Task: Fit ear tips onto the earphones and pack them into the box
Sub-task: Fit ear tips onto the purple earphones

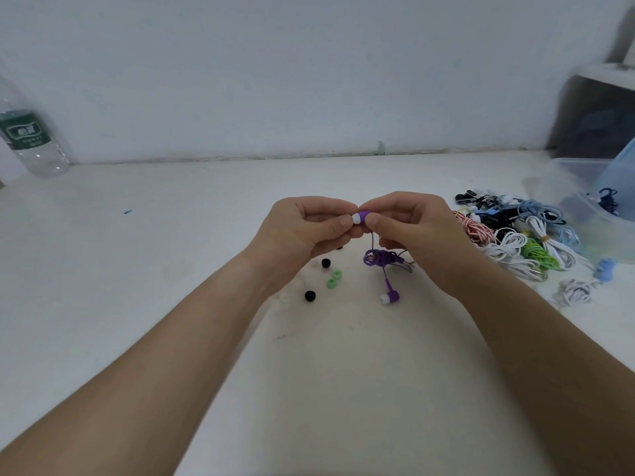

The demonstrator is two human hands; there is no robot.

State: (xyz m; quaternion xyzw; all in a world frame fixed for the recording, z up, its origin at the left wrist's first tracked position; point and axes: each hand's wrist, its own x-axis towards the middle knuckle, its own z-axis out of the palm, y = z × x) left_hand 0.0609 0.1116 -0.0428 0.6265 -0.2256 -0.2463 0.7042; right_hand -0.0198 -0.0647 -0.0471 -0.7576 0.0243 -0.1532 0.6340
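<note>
Above a white table (pixel 165 276), the right hand (pixel 414 231) pinches the purple bud (pixel 365 214) steady so the left hand (pixel 304 233), fingers clamped on the white tip (pixel 356 218), can seat it; the box (pixel 580 173) sits far right.

Bare forearms, left hand (pixel 302 231), right hand (pixel 415 235)

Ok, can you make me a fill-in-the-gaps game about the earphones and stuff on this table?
1. The left hand and the right hand pinch an earbud whose body is ____.
2. The two loose ring-shaped ear tips on the table are ____.
3. The second earbud, lying on the table, wears a ____ tip.
4. The water bottle stands on the ____ side.
Missing words: purple; green; white; left.
</note>
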